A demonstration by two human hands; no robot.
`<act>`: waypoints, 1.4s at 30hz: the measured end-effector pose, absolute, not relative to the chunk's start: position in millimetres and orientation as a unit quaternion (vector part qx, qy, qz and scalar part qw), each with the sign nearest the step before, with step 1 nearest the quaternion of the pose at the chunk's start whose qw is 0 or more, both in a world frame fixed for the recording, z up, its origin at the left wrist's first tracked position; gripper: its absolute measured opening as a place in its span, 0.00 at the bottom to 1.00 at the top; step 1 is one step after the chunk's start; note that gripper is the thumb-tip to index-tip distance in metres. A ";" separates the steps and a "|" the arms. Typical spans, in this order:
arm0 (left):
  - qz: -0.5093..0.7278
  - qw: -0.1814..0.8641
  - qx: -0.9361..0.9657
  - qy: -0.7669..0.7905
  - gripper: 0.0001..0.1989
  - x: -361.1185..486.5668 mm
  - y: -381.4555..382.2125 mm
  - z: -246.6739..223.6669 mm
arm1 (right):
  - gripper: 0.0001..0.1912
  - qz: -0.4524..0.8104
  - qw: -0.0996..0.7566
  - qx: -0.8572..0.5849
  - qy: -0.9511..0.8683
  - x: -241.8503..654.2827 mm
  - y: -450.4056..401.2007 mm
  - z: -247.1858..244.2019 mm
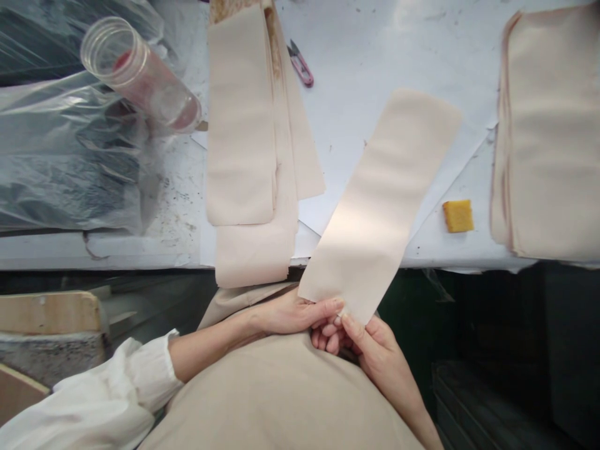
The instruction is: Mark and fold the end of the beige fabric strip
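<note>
A long beige leather-like strip (375, 200) slants up and to the right, its near end between my two hands and its far part resting on the white-covered table. My left hand (314, 315) is closed on the left side of that near end, thumb on top, other fingers underneath. At the right corner of the same end, my right hand (370, 340) pinches the edge, thumb uppermost. The fingertips of both hands meet close together. Left of the strip lies a pile of similar beige strips (241, 125), partly hanging over the table's front edge.
Pink thread snips (300, 64) lie beyond the strips. A small yellow block (458, 216) sits at right, beside another stack of beige pieces (553, 131). On the left, a clear jar with reddish contents (154, 94) lies tilted near dark plastic-wrapped bundles (70, 156).
</note>
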State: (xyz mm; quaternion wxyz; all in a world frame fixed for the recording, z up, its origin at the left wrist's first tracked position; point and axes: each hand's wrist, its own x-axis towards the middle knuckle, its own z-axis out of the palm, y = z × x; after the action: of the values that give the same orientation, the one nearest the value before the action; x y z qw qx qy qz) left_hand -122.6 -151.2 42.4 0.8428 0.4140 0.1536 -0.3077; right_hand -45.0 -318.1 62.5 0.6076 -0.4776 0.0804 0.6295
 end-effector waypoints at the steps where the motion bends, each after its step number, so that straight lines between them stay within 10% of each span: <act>1: -0.305 0.845 0.410 0.154 0.28 -123.0 -151.3 41.8 | 0.22 0.630 0.607 -0.477 0.083 -44.9 -318.2 62.6; 42: -0.290 0.831 0.430 0.200 0.27 -128.1 -150.5 40.0 | 0.21 0.665 0.607 -0.433 0.045 -43.8 -328.6 55.0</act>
State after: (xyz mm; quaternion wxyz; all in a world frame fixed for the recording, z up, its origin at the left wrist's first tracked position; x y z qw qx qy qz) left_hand -128.1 -150.5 40.0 0.8311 0.4301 0.2005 -0.2899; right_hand -43.8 -328.6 55.0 0.6072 -0.4327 0.0450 0.6648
